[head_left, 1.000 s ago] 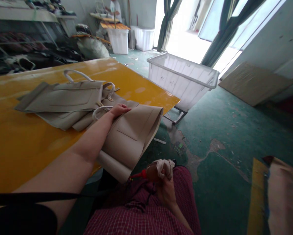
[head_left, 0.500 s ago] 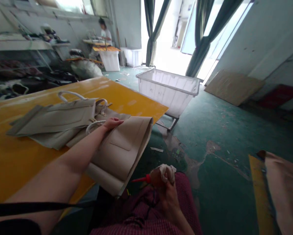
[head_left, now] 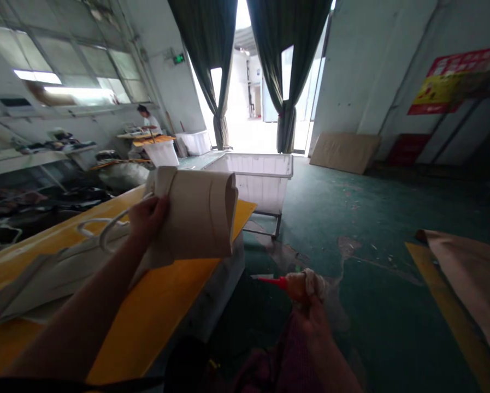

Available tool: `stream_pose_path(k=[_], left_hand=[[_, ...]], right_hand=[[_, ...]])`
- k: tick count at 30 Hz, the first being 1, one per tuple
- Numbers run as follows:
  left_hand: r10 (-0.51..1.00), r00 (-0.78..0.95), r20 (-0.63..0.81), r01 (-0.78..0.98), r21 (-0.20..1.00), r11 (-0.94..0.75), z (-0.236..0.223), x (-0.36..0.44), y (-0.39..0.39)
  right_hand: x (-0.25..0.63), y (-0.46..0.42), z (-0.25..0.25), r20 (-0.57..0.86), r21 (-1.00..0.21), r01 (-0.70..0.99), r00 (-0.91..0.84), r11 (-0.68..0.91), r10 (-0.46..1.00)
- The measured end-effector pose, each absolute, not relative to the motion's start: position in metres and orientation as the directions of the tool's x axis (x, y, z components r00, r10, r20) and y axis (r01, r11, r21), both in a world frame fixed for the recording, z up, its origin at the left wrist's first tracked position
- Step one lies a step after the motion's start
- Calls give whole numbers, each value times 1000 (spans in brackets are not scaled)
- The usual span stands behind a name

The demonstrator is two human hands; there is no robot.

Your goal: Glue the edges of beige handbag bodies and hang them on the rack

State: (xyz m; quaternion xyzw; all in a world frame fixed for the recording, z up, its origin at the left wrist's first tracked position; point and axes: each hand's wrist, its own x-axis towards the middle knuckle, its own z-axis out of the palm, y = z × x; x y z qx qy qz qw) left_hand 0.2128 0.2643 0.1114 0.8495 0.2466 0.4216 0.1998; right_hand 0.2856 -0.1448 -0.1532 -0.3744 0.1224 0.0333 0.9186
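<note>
My left hand [head_left: 148,218] is closed on a beige bag piece [head_left: 195,213], holding it raised over the yellow tabletop [head_left: 146,322]. The piece is curled over, with its open end facing right and a pale loop handle [head_left: 109,232] beside my wrist. More beige bag pieces [head_left: 64,275] lie flat on the table under my left forearm. In my right hand [head_left: 314,308] is a squeeze bottle [head_left: 297,286] with a red nozzle pointing left. A whitish cloth [head_left: 315,281] is wrapped round its rear end. The bottle is apart from the bag piece.
A white plastic bin [head_left: 257,191] on a metal frame stands beyond the table corner. Brown sheet material [head_left: 470,273] lies at the right over a yellow surface. A person [head_left: 148,120] sits at a far workstation. Dark curtains [head_left: 288,71] flank the bright doorway.
My left hand has lifted the beige bag piece up from the table. My right hand has risen with the bottle and moved to the right. The view has tilted upward.
</note>
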Motion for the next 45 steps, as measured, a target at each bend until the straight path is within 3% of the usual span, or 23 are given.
stream_pose_path(k=[3,7,11,14,20,28,35,45], left_hand=[[558,577,597,303,478,-824,56,172,248],[679,480,556,344,592,-729,-14,137,232],[776,401,487,434,645,-629,-41,129,225],[810,399,430,463,668,-583,-50,129,225],[809,362,463,411,700,-584,-62,129,230],[800,375,468,416,686,-596,-64,130,231],[811,378,447,417,700,-580,-62,130,230],[819,390,422,409,718,-564,-56,132,225]], right_hand=[[293,-134,-141,-380,-577,-176,922,798,-71],[301,-117,-127,-374,-564,-198,927,801,-35],[304,-97,-118,-325,-597,-234,945,767,35],[306,-82,-113,-319,-615,-262,945,744,68],[318,-51,-104,-248,-669,-227,966,708,75],[333,-26,-119,-297,-735,-233,955,636,8],[312,-49,-129,-287,-749,-279,954,601,85],[335,-14,-121,-306,-730,-267,951,629,48]])
